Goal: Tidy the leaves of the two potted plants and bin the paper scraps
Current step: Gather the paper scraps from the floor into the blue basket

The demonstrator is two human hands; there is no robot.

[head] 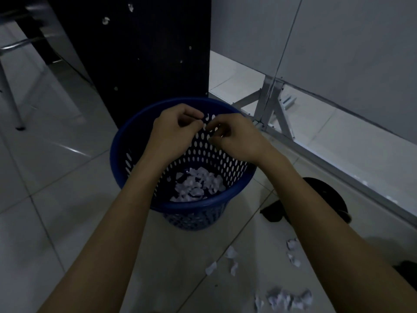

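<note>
A blue perforated plastic bin (126,154) stands on the tiled floor, with a heap of white paper scraps (198,186) at its bottom. Both my hands hover over the bin's mouth. My left hand (176,129) has its fingers curled and pinched together. My right hand (234,136) is curled the same way, fingertips almost touching the left ones. I cannot see any scrap between the fingers. More paper scraps lie on the floor at lower right: a few (230,260) near my right forearm and a cluster (286,299) by the bottom edge. No potted plants are in view.
A dark cabinet panel (144,53) rises right behind the bin. Grey partition panels on a metal frame (277,118) run along the right. Chair legs (11,91) stand at far left. A black object (325,199) sits on the floor under my right arm.
</note>
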